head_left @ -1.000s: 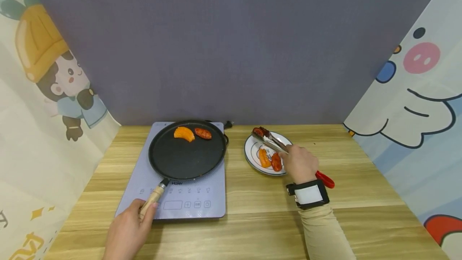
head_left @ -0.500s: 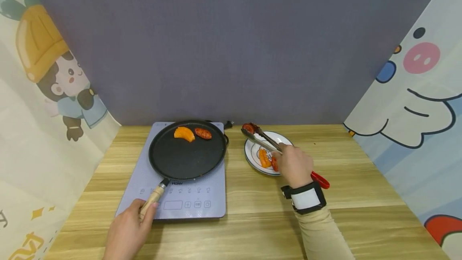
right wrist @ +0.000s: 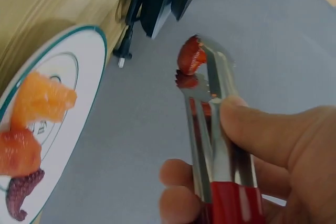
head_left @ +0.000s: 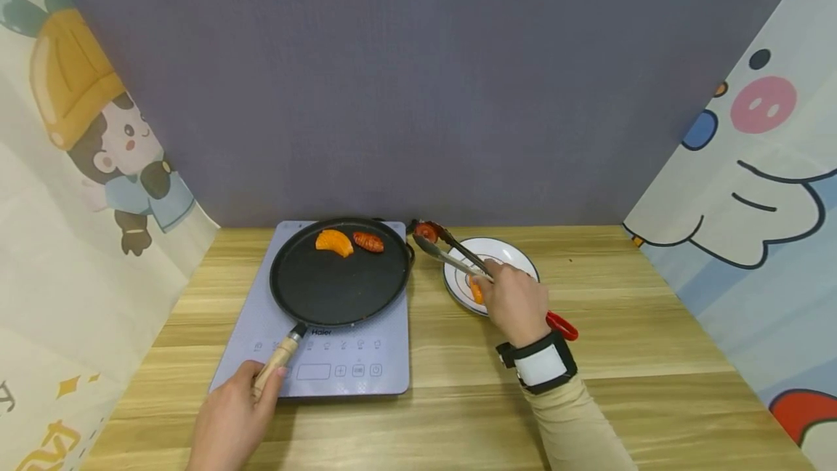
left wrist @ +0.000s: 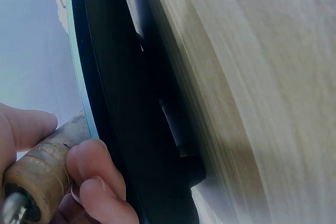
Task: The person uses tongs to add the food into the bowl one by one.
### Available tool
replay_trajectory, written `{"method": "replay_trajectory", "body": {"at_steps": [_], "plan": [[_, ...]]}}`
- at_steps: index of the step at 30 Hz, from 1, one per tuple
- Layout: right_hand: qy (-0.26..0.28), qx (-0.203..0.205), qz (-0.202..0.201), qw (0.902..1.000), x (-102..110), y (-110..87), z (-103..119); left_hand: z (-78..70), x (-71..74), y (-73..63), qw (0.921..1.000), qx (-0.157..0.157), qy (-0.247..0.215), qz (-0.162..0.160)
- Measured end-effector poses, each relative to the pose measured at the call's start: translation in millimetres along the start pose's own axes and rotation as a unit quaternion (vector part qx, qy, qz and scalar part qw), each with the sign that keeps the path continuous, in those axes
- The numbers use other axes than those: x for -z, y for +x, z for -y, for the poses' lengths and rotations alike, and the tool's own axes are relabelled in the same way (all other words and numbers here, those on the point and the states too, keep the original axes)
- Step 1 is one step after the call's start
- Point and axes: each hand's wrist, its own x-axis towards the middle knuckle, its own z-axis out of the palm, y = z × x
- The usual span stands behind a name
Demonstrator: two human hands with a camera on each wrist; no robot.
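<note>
My left hand grips the wooden handle of a flat black pan. In the pan lie an orange wedge and a scored red-brown sausage piece. My right hand holds metal tongs with red handles. Between the tong tips is a glossy red-brown food piece, held up in the air between plate and pan. Under the tongs stands a white plate; in the right wrist view it bears an orange chunk, a reddish piece and a dark purple tentacle-like piece.
The pan sits on a pale induction cooker on the wooden table. A black plug lies behind the cooker's right corner. A grey partition rises along the table's back edge, with printed curtains at both sides.
My right hand has moved left with the tongs, carrying the red-brown food piece from over the plate toward the pan's right edge. The left hand and pan have stayed put.
</note>
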Motion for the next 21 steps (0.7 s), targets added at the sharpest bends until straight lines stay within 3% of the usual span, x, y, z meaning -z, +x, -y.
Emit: {"method": "replay_trajectory", "body": {"at_steps": [6, 21], "plan": [[0.008, 0.033, -0.035, 0.9988, -4, -2.5, 12, -1.1, 0.9, -0.4, 1.0, 0.003, 0.0, 0.003], [0.034, 0.066, -0.047, 0.9961, -8, -3.6, 37, -0.6, 0.6, 0.4, 0.9999, 0.007, -0.001, 0.009]]}}
